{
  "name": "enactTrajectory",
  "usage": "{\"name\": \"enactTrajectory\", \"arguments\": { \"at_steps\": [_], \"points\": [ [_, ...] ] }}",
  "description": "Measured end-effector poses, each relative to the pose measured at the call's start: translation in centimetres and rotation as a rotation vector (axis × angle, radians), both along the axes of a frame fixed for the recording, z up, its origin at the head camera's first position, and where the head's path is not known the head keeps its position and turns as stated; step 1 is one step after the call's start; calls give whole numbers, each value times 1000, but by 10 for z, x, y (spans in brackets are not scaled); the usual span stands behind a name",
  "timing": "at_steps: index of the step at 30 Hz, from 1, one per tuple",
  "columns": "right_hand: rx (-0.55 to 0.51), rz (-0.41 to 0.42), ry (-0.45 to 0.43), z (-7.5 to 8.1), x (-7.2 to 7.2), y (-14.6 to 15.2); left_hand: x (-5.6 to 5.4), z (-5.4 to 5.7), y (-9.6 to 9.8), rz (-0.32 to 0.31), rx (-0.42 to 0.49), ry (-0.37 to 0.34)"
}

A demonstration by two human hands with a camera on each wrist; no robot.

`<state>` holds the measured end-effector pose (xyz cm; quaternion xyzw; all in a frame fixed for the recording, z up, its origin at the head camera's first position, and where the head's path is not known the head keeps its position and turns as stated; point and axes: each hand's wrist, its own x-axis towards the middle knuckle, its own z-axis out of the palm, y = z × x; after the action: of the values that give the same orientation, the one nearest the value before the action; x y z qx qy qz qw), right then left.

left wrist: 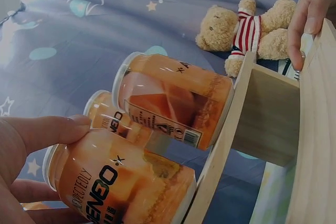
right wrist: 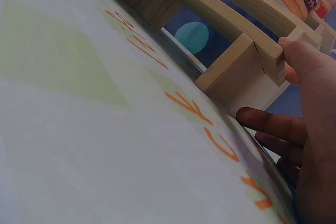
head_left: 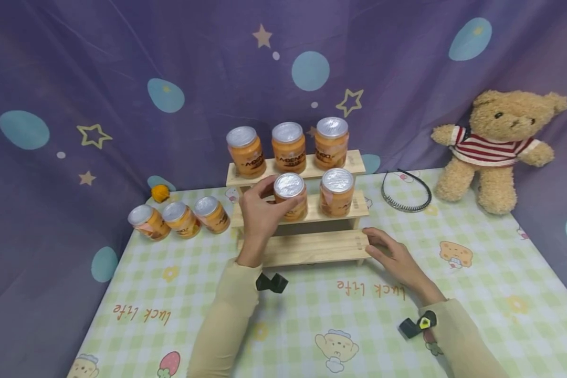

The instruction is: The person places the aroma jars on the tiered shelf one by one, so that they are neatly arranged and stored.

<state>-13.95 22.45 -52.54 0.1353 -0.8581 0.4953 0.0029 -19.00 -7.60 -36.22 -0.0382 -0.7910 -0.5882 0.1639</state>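
Note:
My left hand grips an orange can with a silver lid, thumb at the near side and fingers behind it. That can stands upright at the middle step of a three-step wooden shelf. To its right on the same step is another orange can. At the right end of the lowest step, my right hand holds the board's end between thumb and fingers; the right wrist view shows the thumb against the board's corner. The lowest step bears no can.
Three similar cans line the top step. Three more cans stand on the checked tablecloth at left, near a small orange ball-like object. A black headband and a teddy bear are at back right, before a purple curtain.

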Motion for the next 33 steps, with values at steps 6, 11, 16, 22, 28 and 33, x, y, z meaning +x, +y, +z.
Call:
{"name": "enactTrajectory", "arguments": {
  "at_steps": [6,11,16,22,28,33],
  "points": [
    [-4,0,1,1,1,-2,-2,-2,2,-6,-7,0],
    [-12,0,-4,2,1,-2,-1,-2,3,-2,-32,-2],
    [-6,-2,1,2,1,-1,-1,-3,5,-5,-50,-4],
    [-18,5,-1,1,1,-1,-1,-4,5,-4,-72,-4],
    [-14,7,0,0,1,-1,0,-4,2,-2,-94,-9],
    [-7,3,4,1,1,0,5,1,-6,5,-81,2]
  ]
}}
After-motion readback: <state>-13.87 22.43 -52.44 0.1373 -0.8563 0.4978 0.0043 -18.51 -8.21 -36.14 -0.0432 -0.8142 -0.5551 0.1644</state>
